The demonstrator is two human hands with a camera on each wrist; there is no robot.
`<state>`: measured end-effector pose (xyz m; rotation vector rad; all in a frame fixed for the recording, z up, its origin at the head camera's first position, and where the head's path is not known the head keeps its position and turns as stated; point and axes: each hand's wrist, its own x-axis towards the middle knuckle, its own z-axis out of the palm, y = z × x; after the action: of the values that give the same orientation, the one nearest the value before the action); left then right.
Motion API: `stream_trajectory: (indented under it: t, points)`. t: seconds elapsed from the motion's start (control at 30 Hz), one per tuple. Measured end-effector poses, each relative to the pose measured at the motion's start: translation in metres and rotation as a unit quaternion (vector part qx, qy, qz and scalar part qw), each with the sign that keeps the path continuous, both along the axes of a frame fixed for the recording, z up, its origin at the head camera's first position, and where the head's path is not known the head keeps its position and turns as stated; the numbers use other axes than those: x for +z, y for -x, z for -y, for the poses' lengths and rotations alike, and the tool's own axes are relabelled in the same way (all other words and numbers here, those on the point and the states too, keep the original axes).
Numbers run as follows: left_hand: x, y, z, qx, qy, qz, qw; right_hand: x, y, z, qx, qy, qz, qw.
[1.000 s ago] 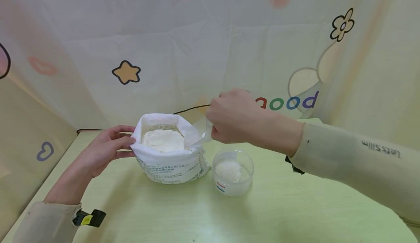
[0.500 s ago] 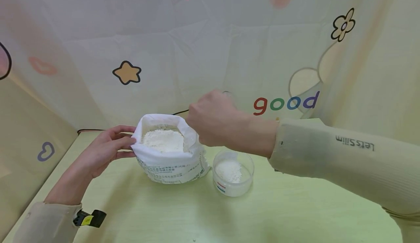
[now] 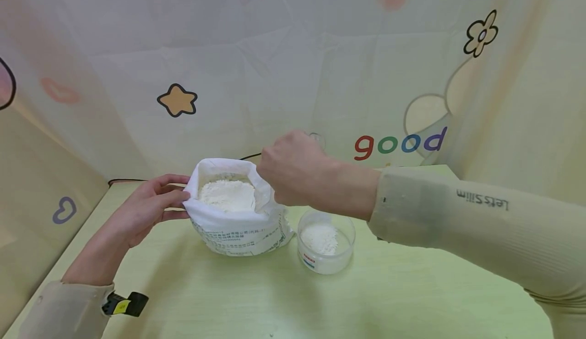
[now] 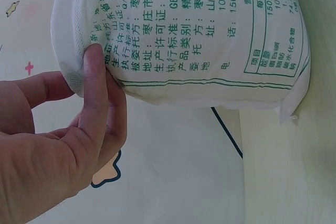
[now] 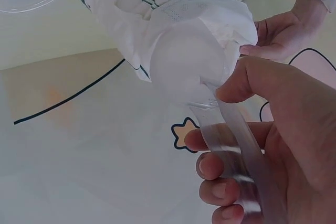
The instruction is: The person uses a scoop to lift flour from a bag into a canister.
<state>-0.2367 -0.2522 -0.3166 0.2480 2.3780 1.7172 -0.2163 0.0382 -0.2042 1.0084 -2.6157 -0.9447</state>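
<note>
A white woven flour bag [image 3: 238,234] with green print stands with its top folded down, and flour [image 3: 226,195] fills its mouth. My left hand [image 3: 153,199] pinches the bag's left rim between thumb and fingers. At the right rim is my right hand [image 3: 297,168], gripping a clear plastic scoop [image 5: 223,135] by its handle. In the right wrist view the scoop's round bowl [image 5: 184,59] lies at the mouth of the bag; the right hand hides it in the head view. Right of the bag sits a clear round tub [image 3: 326,264] holding a mound of flour.
The pale green table [image 3: 256,303] carries the bag and tub close together. Behind it hangs a printed curtain [image 3: 274,74], and a dark cable [image 3: 125,180] runs along the table's back edge.
My right hand has moved left with the scoop, from beside the bag to its right rim. The scoop has dropped out of sight in the head view. The left hand stays on the rim.
</note>
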Motion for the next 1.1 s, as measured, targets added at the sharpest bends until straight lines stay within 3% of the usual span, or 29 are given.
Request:
stream_trajectory:
  t: [0.47,1.1]
  points:
    - [-0.001,0.0,-0.001,0.003,-0.002,0.001,1.0,-0.014,0.008,-0.007,0.026,0.052,0.021,0.9981]
    - [0.001,-0.001,-0.002,0.004,0.002,-0.003,1.0,-0.021,0.012,0.009,0.026,0.039,0.033,0.9984]
